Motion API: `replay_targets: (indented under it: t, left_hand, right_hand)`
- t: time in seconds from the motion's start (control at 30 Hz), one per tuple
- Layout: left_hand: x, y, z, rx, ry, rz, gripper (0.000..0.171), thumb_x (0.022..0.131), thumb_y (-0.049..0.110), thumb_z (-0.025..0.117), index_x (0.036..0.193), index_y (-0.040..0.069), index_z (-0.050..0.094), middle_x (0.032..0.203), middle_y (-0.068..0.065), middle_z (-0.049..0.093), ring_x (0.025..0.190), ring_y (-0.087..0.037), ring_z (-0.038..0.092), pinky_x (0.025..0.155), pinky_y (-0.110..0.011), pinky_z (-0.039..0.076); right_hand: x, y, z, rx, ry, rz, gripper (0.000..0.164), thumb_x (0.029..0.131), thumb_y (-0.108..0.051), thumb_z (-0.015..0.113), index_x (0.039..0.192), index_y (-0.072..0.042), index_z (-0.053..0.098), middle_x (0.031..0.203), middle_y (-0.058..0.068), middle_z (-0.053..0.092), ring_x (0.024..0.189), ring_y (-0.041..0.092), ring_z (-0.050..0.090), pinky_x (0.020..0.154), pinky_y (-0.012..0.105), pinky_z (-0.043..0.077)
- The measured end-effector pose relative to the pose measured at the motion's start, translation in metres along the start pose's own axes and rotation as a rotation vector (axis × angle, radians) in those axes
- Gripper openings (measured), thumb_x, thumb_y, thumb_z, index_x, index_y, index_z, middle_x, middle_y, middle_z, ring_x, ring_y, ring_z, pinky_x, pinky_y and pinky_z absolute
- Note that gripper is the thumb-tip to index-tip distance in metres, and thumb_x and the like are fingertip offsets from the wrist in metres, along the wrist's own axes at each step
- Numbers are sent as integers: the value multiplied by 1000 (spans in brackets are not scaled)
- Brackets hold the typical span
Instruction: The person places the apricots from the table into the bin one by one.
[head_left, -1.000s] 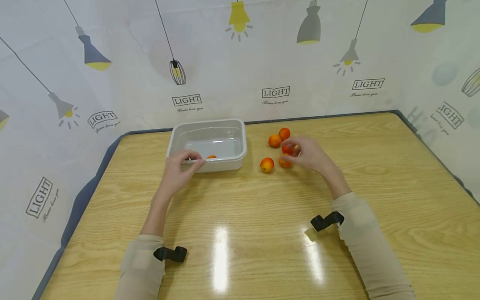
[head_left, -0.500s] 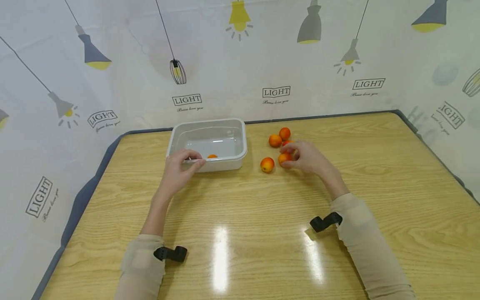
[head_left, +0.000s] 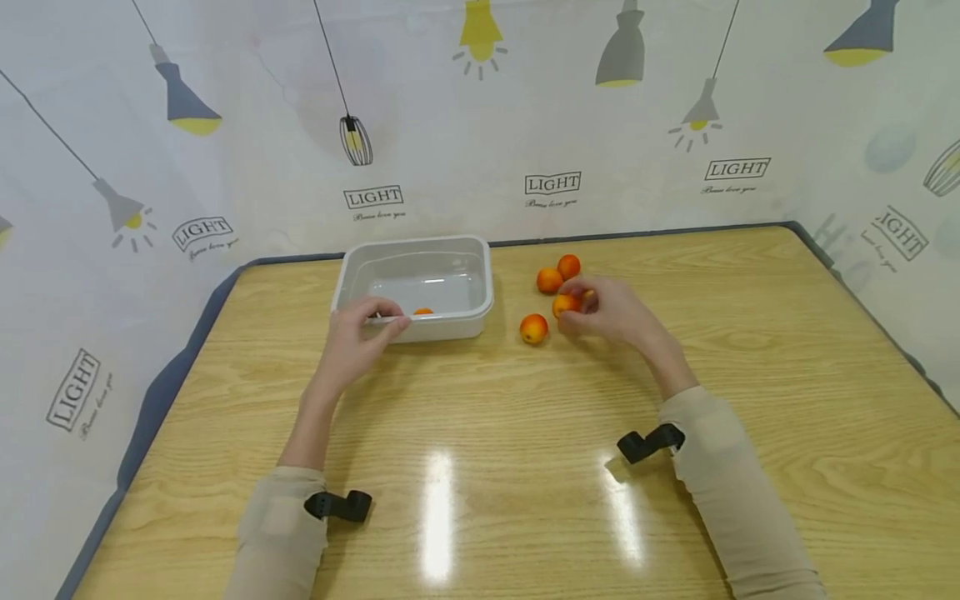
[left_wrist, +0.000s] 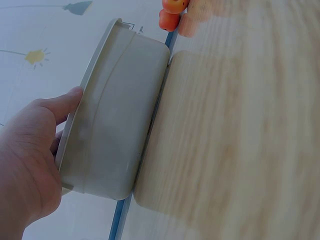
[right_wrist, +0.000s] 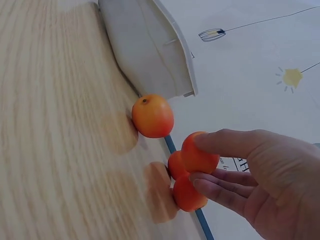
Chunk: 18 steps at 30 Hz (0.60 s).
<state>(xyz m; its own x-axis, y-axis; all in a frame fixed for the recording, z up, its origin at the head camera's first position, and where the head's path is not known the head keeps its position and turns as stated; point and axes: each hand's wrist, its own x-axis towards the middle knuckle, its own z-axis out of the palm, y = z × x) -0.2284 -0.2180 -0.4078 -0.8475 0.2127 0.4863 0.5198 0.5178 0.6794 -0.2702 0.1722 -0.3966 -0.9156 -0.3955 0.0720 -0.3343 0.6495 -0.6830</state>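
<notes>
two hands, one tub, all on one wooden table [head_left: 487, 417]. left hand [head_left: 352, 340] grips the near rim of the pale grey tub [head_left: 444, 331], toward its left corner. right hand [head_left: 615, 310] pinches one red-orange fruit [right_wrist: 198, 159] between thumb and fingers, right of the tub. three loose fruits [head_left: 533, 329] clear in the head view: one nearer the tub, two close together farther back. one more fruit [head_left: 423, 312] inside the tub, part hidden by the rim. two black wrist mounts [head_left: 341, 506], one per sleeve.

backdrop [head_left: 450, 142] | boxed label [head_left: 552, 183]: "LIGHT", repeated | script line [head_left: 551, 202] beneath: "love you", first word unclear
</notes>
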Motion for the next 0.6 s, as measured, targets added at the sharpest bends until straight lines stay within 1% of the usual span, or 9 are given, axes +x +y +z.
replay_targets:
  t: [0.17,0.33,0.6]
  left_hand:
    - [0,1,-1,7,-5,-2,8,90,7,77,95,4,72,91,-6,70,87,-18,60,86,-31,45]
    - [0,1,-1,12,-7,-10,8,90,7,77,96,4,72,91,-6,70,88,-18,60,86,-31,45]
    - [0,-1,0,15,-1,-9,8,90,9,77,96,5,72,92,-6,70,88,-17,60,86,-31,45]
  right_hand:
    - [2,-5,-2,26,61,-53,37,92,-15,76,124,-1,65,116,18,64,95,33,66,87,44,54]
    - [4,-15,-2,47,122,-104,36,92,-15,76,123,0,65,114,17,66,94,31,66,85,42,54]
    - [10,-35,2,58,167,-127,39,92,-21,76,125,-2,66,114,14,68,96,28,65,84,40,54]
